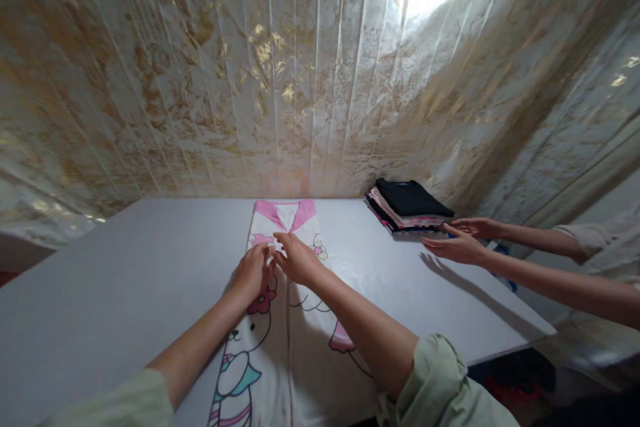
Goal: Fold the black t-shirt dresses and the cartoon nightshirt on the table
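Note:
A white garment [280, 340] with a pink collar and a cartoon cat print lies folded lengthwise down the middle of the grey table [125, 267]. Both my hands rest on it near the collar end. My left hand [253, 272] presses on the cloth with fingers curled, its tips meeting those of my right hand [296, 257]. My right hand lies on the cloth with fingers bent, pinching at the fabric's fold. Whether either hand truly grips the cloth is hard to make out.
A stack of folded clothes [407, 205], black on top, sits at the table's far right. Another person's two hands [463, 240] reach toward it from the right, open. A crinkled gold-and-white sheet covers the wall [250, 80] behind.

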Demonstrator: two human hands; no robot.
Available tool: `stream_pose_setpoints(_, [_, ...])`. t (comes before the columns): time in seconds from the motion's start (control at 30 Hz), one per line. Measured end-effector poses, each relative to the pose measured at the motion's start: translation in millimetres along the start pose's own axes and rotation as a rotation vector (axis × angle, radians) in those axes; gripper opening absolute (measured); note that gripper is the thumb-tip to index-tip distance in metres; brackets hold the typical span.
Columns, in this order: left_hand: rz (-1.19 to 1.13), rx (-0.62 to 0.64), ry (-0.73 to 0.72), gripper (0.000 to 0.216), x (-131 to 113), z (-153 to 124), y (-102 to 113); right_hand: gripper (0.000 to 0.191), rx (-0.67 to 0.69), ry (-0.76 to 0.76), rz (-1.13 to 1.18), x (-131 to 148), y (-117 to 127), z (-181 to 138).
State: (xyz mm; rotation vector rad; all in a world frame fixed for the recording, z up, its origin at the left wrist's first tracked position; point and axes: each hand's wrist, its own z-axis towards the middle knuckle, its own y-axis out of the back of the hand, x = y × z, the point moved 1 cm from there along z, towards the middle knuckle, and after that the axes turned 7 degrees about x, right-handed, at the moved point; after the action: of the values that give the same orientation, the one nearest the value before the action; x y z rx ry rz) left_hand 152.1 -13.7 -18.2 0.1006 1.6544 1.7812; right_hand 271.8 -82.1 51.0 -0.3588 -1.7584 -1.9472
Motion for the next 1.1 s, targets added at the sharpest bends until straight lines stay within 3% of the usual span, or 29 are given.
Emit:
stream_pose_setpoints(0.17, [0.068,0.000,-0.085,0.032,7,-19,-6,0.043,0.095,-0.094,-0.009,-36,-21,-31])
stream_pose_setpoints(0.47, [0.105,-0.027,-0.137,0.034,7,-23,-11,0.026,-0.049,0.037,-0.230,-35,-44,-48])
stream_pose_setpoints(1.1, [0.054,-0.042,-0.225,0.031,0,-29,-9,0.025,-0.115,0.098,-0.254,-39,-53,-49])
